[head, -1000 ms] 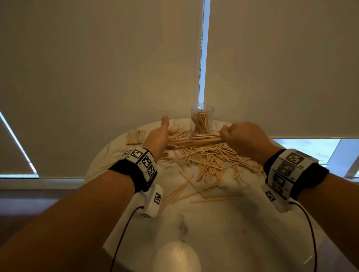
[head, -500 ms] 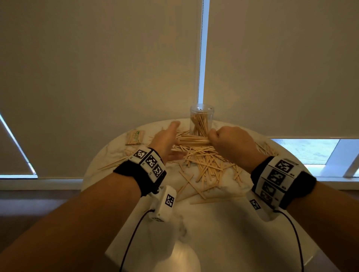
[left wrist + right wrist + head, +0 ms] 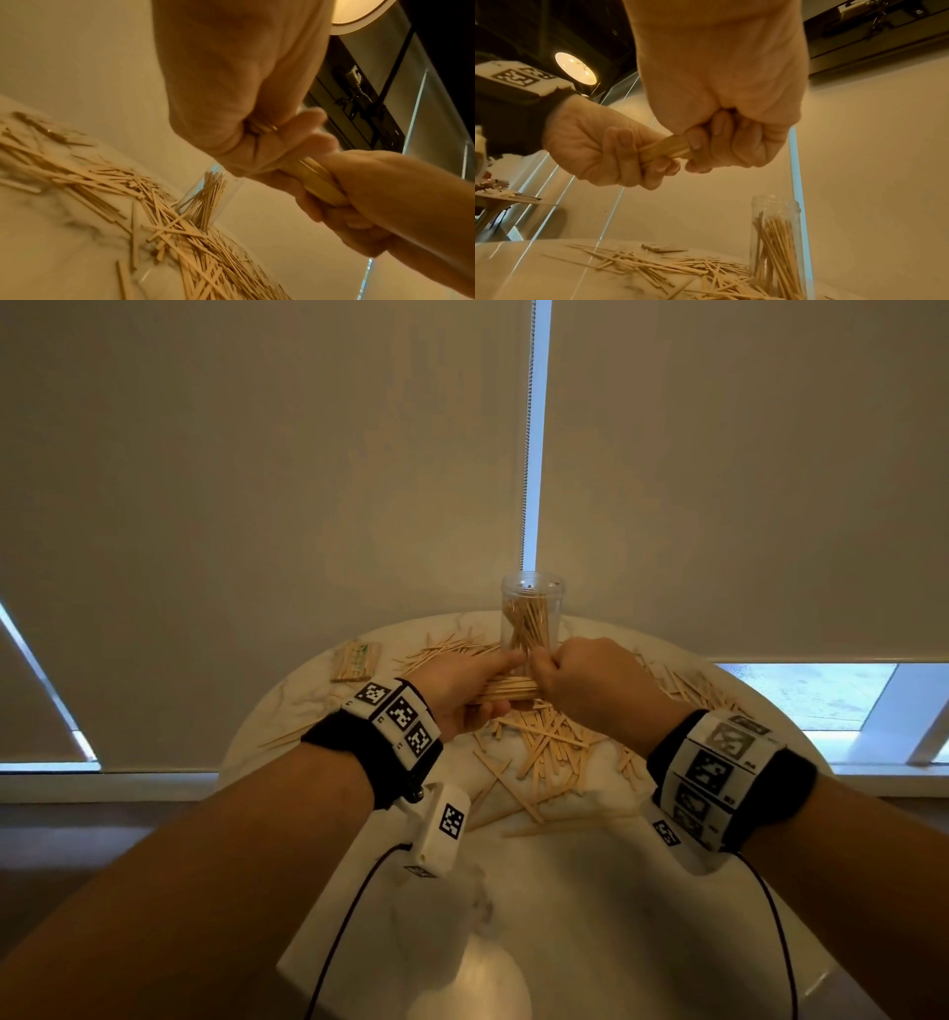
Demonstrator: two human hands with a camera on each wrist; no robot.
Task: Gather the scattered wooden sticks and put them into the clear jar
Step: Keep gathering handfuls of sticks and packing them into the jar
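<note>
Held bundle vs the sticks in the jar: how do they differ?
The bundle lies roughly level, gripped by the left hand and right hand; the sticks in the jar stand nearly upright, untouched. The bundle is packed tight and parallel; the jar's sticks lean loosely. Both are the same pale wood.

I seem to be in a home or a small lounge-like room, not a workshop. I sit at a round white marble-veined counter (image 3: 616,891) pushed close to a window covered by beige roller blinds (image 3: 257,505), with a bead chain (image 3: 527,454) hanging in the gap between them and daylight showing at the lower edges. From my wrists I see a round ceiling lamp (image 3: 575,68) glowing on a dark ceiling. Dark flooring (image 3: 77,839) lies below the sill.
</note>
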